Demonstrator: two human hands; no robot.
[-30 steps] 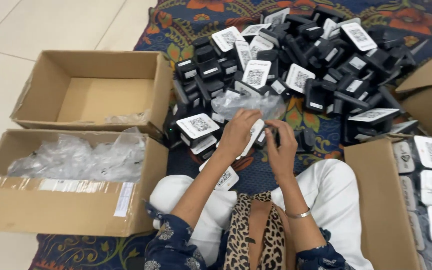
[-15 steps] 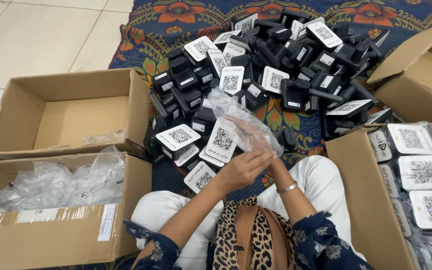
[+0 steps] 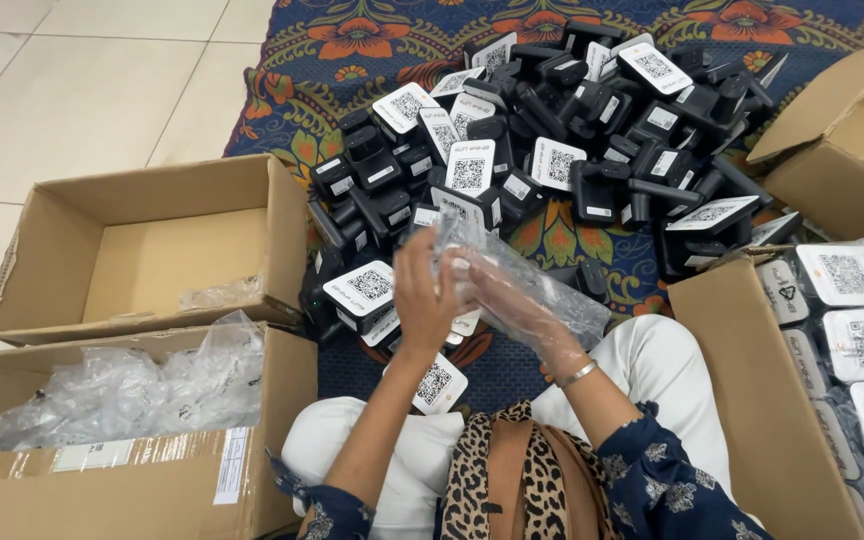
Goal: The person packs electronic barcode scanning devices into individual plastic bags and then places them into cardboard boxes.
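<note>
My left hand [image 3: 422, 295] grips the near end of a clear plastic bag [image 3: 542, 285] held above my lap. My right hand [image 3: 512, 305] is inside that bag, seen through the film, and appears to hold a small white-labelled device that is mostly hidden. A big pile of black devices with white square labels [image 3: 562, 140] lies on the patterned rug just beyond my hands. One labelled device [image 3: 440, 383] rests on my knee.
A cardboard box [image 3: 142, 250] with one scrap of plastic stands at left. A nearer box [image 3: 122, 400] holds several clear bags. At right a box [image 3: 752, 380] holds bagged devices; another box [image 3: 852, 130] stands behind it. Tiled floor lies far left.
The camera has tilted and closed in. The plastic bag, lifted up half a second ago, is now pulled over my right hand, with my left hand holding its edge.
</note>
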